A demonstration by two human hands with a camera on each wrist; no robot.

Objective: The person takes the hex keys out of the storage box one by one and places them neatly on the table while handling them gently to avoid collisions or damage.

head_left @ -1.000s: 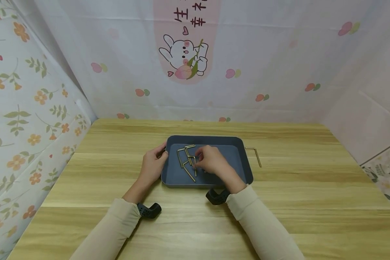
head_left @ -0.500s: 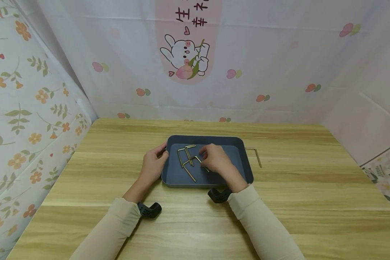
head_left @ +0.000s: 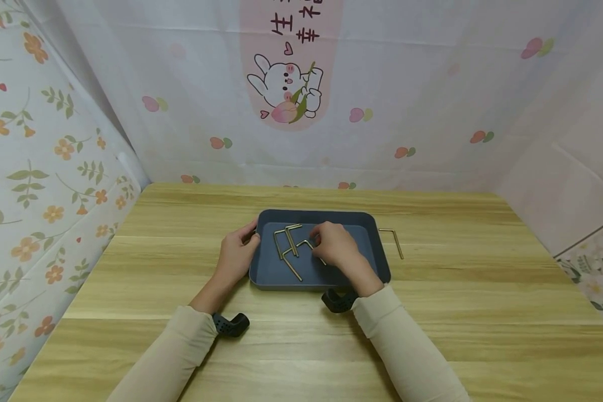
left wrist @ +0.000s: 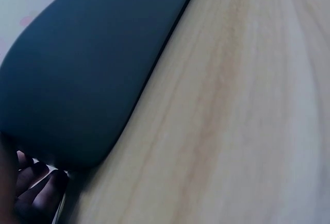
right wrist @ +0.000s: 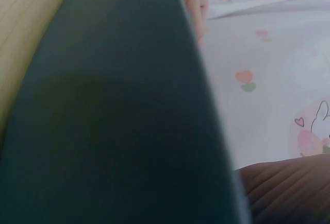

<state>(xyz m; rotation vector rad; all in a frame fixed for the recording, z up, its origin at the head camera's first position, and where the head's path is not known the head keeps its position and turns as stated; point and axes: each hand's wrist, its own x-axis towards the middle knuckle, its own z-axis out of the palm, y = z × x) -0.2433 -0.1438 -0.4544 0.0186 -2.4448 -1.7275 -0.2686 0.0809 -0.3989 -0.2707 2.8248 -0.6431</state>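
A dark blue-grey rectangular tray lies on the wooden table. My left hand grips its left wall, thumb at the rim; fingers show by the tray's corner in the left wrist view. Inside the tray, my right hand pinches a brass-coloured L-shaped hex key, partly covered by the fingers. Several similar keys lie crossed in the tray's left half, among them a front one and a left one. In the right wrist view, the tray wall hides the fingertips and keys.
Another L-shaped hex key lies on the table just right of the tray. A printed white curtain hangs behind the table, and a floral cloth hangs at the left.
My right hand has shifted right with one hex key, which has turned and now slants away from the other keys. My left hand stays at the tray's left wall.
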